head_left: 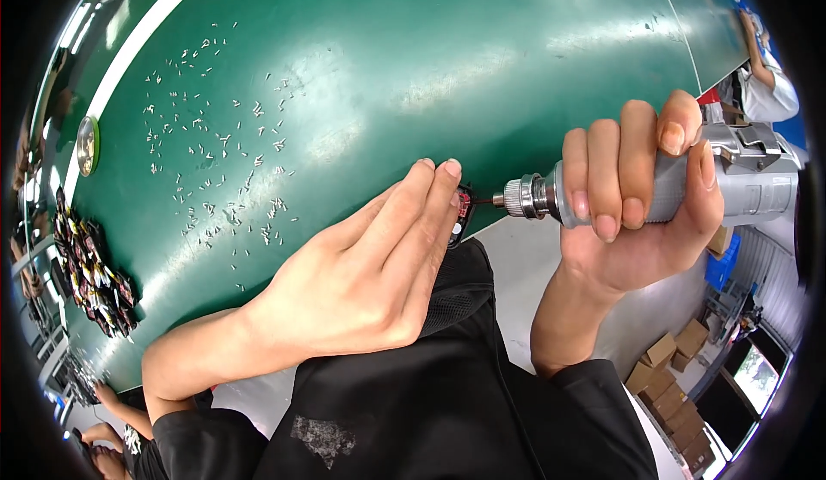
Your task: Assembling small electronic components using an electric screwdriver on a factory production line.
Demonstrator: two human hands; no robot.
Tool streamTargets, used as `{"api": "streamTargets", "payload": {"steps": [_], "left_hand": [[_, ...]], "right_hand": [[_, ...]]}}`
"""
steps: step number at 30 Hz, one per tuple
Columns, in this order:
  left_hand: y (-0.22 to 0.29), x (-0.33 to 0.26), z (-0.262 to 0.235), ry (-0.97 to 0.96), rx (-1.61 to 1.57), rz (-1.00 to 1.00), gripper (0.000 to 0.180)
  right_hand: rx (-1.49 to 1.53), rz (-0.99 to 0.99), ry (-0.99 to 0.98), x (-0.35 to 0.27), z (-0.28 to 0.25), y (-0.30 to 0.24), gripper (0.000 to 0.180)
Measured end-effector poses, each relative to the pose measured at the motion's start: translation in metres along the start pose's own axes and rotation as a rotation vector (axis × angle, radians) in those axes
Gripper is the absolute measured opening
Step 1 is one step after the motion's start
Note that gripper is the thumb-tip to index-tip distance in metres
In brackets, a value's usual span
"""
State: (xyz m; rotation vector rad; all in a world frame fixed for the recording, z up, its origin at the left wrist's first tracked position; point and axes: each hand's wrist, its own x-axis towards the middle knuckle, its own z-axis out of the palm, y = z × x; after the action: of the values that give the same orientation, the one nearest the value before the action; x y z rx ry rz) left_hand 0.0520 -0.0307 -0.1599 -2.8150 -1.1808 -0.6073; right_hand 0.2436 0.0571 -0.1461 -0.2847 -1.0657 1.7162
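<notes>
tabletop [447, 41]: deep glossy green with pale sheen patches; a white stripe runs along its edge well left of the left grip [361, 278].
screws [224, 162]: silvery, scattered as a fine speckle over the green just beyond the left grip.
small part [465, 209]: black with red touches, at the left grip's fingertips.
power screwdriver [731, 183]: grey body with a shiny ribbed silver nose, inside the right grip [641, 196].
sleeves [447, 394]: black, under both grips, with one faded grey patch.
pile of parts [90, 278]: dark, flecked red and white, far left of the left grip.
cardboard boxes [675, 368]: brown, below the right grip.
</notes>
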Motion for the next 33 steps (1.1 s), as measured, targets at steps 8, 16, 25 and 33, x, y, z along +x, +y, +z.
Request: {"api": "streamTargets", "payload": {"steps": [8,16,25,33], "left_hand": [[0.000,-0.001,0.002,0.027,-0.036,0.003,0.039],[0.000,0.001,0.004,0.076,-0.019,0.037,0.036],[-0.002,-0.006,-0.016,-0.043,-0.025,0.007,0.028],[0.004,-0.083,-0.055,0.092,0.014,-0.223,0.038]], "right_hand": [[-0.110,0.043,-0.097,0.003,0.009,-0.001,0.018],[-0.260,0.038,-0.210,0.004,0.020,-0.001,0.016],[0.003,0.098,-0.372,0.020,0.027,0.010,0.017],[0.286,-0.036,-0.258,0.010,0.029,0.010,0.016]]}}
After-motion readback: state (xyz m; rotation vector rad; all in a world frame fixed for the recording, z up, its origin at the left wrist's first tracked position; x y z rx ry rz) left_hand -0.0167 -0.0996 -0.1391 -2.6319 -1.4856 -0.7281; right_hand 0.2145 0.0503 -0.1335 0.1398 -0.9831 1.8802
